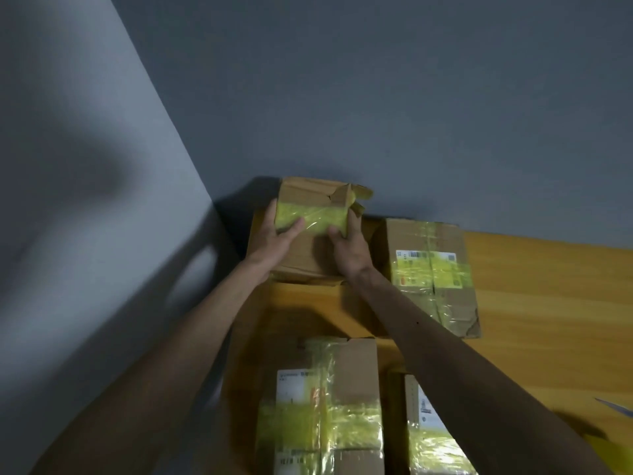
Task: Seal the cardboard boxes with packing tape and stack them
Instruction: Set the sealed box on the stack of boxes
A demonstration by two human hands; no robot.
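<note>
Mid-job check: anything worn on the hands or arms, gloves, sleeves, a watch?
No gloves on the left hand or right hand. The left forearm and right forearm are uncovered as far as the frame shows, with no sleeve edge in view. No watch or band at either wrist; rings are too blurred to tell.

The lower edge cuts off the near box and the box beside it, much of which the right forearm hides. Label print is too blurred to read. The left hand and right hand cover the sides of the small box they grip. A grey pointed thing, cut by the right edge, is unidentifiable.
</note>
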